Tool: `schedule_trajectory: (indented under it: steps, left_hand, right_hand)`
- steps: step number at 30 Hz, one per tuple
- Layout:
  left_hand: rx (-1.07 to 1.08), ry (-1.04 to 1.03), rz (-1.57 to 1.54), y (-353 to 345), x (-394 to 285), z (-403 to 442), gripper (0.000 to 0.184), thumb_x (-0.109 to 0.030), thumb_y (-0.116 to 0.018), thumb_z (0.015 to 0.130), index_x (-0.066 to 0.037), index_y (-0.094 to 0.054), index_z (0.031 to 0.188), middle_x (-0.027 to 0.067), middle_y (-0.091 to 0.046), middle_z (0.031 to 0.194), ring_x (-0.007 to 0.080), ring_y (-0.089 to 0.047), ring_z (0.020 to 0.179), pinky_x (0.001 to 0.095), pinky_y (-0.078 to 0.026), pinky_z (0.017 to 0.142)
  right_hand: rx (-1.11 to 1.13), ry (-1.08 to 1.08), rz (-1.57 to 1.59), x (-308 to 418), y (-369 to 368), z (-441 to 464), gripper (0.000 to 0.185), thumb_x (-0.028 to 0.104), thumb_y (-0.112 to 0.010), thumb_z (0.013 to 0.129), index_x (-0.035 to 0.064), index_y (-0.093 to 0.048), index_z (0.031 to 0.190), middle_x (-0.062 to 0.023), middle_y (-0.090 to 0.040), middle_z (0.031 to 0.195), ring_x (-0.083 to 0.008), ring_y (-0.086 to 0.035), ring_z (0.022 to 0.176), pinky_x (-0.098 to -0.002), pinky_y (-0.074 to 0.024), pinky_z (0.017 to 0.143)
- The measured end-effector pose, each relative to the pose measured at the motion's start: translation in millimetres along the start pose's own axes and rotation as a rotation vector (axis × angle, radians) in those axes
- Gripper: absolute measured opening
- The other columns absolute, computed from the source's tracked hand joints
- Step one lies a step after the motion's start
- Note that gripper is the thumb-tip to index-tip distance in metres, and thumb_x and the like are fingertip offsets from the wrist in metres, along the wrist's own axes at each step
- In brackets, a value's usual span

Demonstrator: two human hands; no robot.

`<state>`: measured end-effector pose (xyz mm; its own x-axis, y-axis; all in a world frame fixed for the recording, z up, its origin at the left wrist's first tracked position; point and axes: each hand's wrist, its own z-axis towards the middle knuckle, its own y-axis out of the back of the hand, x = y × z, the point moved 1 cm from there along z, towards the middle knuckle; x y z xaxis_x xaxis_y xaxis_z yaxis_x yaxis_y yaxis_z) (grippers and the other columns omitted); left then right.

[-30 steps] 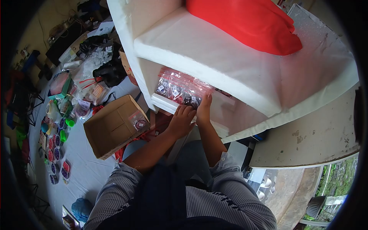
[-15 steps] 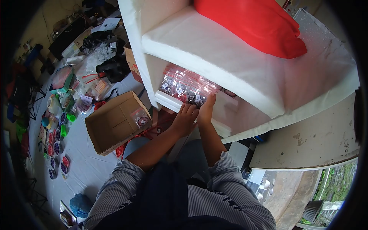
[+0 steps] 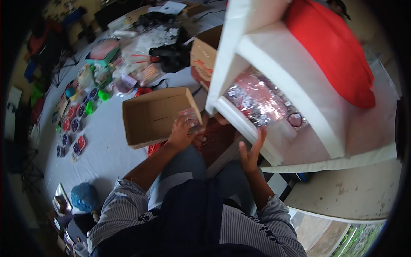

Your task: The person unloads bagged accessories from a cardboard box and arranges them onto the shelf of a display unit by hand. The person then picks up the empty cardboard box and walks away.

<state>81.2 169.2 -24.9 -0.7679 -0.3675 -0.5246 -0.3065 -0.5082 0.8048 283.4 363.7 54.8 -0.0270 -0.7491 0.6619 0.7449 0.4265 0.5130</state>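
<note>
My left hand [image 3: 181,133] is at the right side of an open cardboard box [image 3: 127,124]. Its fingers are bent against a small clear plastic bag [image 3: 187,115], pinching its edge as far as the blur shows. Over to the right, my right hand [image 3: 253,150] holds nothing, with thumb and fingers spread. Just beyond its fingertips, several clear zip bags [image 3: 257,96] with dark and red contents lie in a white compartment. A dark ring-shaped item [image 3: 295,119] shows at the right of these bags.
The white padded unit [image 3: 274,47] carries a red cloth-like cover [image 3: 332,51]. Behind the open box stands another cardboard carton [image 3: 203,58]. Tubs of coloured beads [image 3: 77,124], plastic bags and a blue bag [image 3: 84,196] sit on the pale sheet [image 3: 107,158].
My left hand has left the zip bags and moved to the small bag at the box. My right hand has drawn back and opened. The view has shifted, with the box appearing farther right.
</note>
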Motion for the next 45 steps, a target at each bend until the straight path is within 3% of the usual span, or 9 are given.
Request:
schedule_trajectory:
  steps: [3,5,11,21,32,35,37,39,45]
  left_hand:
    - [-0.223,0.177,-0.193,-19.5,97.9,-7.8,0.041,-0.028,-0.065,0.077,-0.01,-0.054,0.111,0.0145,-0.044,0.127,0.0341,-0.039,0.122,0.053,-0.032,0.099]
    - [-0.116,0.718,-0.616,-46.5,160.6,-7.9,0.036,-0.03,-0.065,0.078,-0.008,-0.056,0.106,0.011,-0.054,0.11,0.028,-0.053,0.103,0.0454,-0.042,0.089]
    - [0.068,1.256,-1.16,-37.5,128.8,21.6,0.028,-0.029,-0.062,0.082,-0.011,-0.059,0.104,0.0039,-0.058,0.093,0.0177,-0.057,0.087,0.0311,-0.045,0.079]
    - [0.101,1.235,-1.159,-86.2,112.9,58.5,0.029,-0.026,-0.063,0.081,-0.007,-0.06,0.103,0.0053,-0.062,0.088,0.0181,-0.059,0.079,0.0325,-0.048,0.07]
    - [0.1,0.832,-0.494,-92.1,118.1,49.8,0.043,-0.033,-0.066,0.077,0.0,-0.059,0.104,0.0182,-0.066,0.085,0.0303,-0.065,0.082,0.0394,-0.05,0.07]
    - [0.049,0.73,-0.601,-16.9,82.5,41.2,0.04,-0.025,-0.067,0.081,-0.001,-0.057,0.112,0.0143,-0.065,0.093,0.021,-0.064,0.087,0.0295,-0.051,0.07]
    - [-0.122,0.285,-0.752,-8.2,82.0,18.5,0.026,-0.018,-0.061,0.086,0.0,-0.056,0.104,0.0155,-0.065,0.089,0.0225,-0.064,0.086,0.0354,-0.051,0.071]
    - [0.049,0.448,-1.124,56.4,29.5,-7.6,0.023,-0.014,-0.057,0.089,-0.001,-0.055,0.108,0.0114,-0.064,0.091,0.0184,-0.063,0.086,0.0328,-0.05,0.074]
    - [0.07,0.234,-0.79,83.7,-16.1,-94.6,0.033,-0.008,-0.059,0.087,-0.001,-0.047,0.118,0.0102,-0.059,0.105,0.0176,-0.057,0.099,0.031,-0.044,0.086]
  right_hand:
    - [0.239,0.123,-0.134,15.0,-40.5,0.0,0.05,0.02,-0.064,0.079,0.0013,-0.048,0.123,-0.025,-0.024,0.142,-0.0426,-0.02,0.132,-0.0495,-0.0174,0.108]
    - [0.377,0.158,-0.055,12.8,-78.9,5.4,0.045,0.02,-0.064,0.079,0.0014,-0.051,0.118,-0.0236,-0.028,0.14,-0.0414,-0.025,0.13,-0.0478,-0.0214,0.106]
    - [0.644,0.164,-0.027,-30.4,-194.7,19.2,0.042,0.019,-0.064,0.078,0.0019,-0.052,0.115,-0.0212,-0.044,0.125,-0.0378,-0.04,0.119,-0.0437,-0.0329,0.1]
    - [0.593,-0.152,0.025,-38.6,-220.8,16.0,0.055,0.009,-0.068,0.073,-0.001,-0.044,0.122,-0.02,-0.043,0.125,-0.0375,-0.041,0.119,-0.0406,-0.0352,0.101]
    - [0.52,-0.126,0.101,-41.0,-214.2,11.7,0.068,0.013,-0.071,0.073,-0.0011,-0.036,0.13,-0.0226,-0.037,0.132,-0.0376,-0.038,0.123,-0.0395,-0.0336,0.102]
    - [0.44,-0.05,0.163,-11.7,-197.6,20.6,0.072,0.012,-0.07,0.074,-0.0017,-0.031,0.133,-0.0217,-0.035,0.133,-0.0351,-0.039,0.123,-0.0388,-0.0326,0.102]
    - [0.406,-0.02,0.231,15.1,-184.9,19.7,0.074,0.012,-0.07,0.075,-0.0018,-0.028,0.134,-0.0203,-0.035,0.134,-0.0329,-0.039,0.123,-0.038,-0.0321,0.102]
    - [0.479,-0.308,0.751,41.6,-172.4,7.5,0.076,0.011,-0.071,0.074,-0.0035,-0.028,0.134,-0.0186,-0.038,0.131,-0.0286,-0.041,0.123,-0.0365,-0.0333,0.101]
    - [0.713,-0.264,0.803,77.5,-138.9,-50.0,0.072,0.008,-0.067,0.074,-0.0013,-0.029,0.135,-0.0162,-0.044,0.127,-0.0222,-0.042,0.121,-0.0337,-0.0321,0.101]
